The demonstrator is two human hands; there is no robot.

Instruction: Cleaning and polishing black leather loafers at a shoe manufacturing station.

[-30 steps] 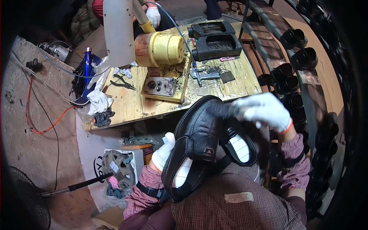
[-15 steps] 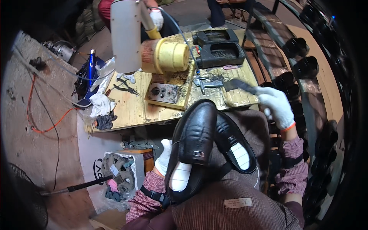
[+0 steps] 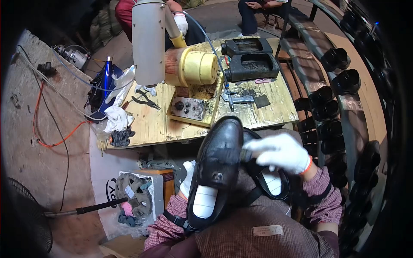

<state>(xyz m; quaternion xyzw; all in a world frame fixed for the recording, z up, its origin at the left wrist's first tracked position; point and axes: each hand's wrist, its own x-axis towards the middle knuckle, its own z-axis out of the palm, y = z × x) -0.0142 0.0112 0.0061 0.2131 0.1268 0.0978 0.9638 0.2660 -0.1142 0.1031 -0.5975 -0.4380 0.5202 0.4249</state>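
A black leather loafer (image 3: 220, 137) with a white insole stands tilted over my lap, toe away from me. My left hand (image 3: 188, 174), in a white glove, grips its left side; the thumb shows and the other fingers are hidden by the shoe. In its white glove, my right hand (image 3: 279, 152) is closed around a brush (image 3: 228, 155), whose dark, motion-blurred bristles lie across the loafer's upper. Partly under that hand, a second black loafer (image 3: 273, 182) rests on my lap to the right.
On the wooden table (image 3: 142, 124) stand a yellow-headed machine (image 3: 195, 67), black cut-open jugs (image 3: 251, 66), a hammer (image 3: 238, 99), a dark square pad (image 3: 262, 101) and pliers (image 3: 146, 101). Black shoes (image 3: 331, 133) fill racks at right. Another person's gloved hand (image 3: 180, 22) shows behind the machine.
My right hand has moved left and toward me with the brush, from above the table's right end to the loafer's upper. The left hand still grips the loafer.
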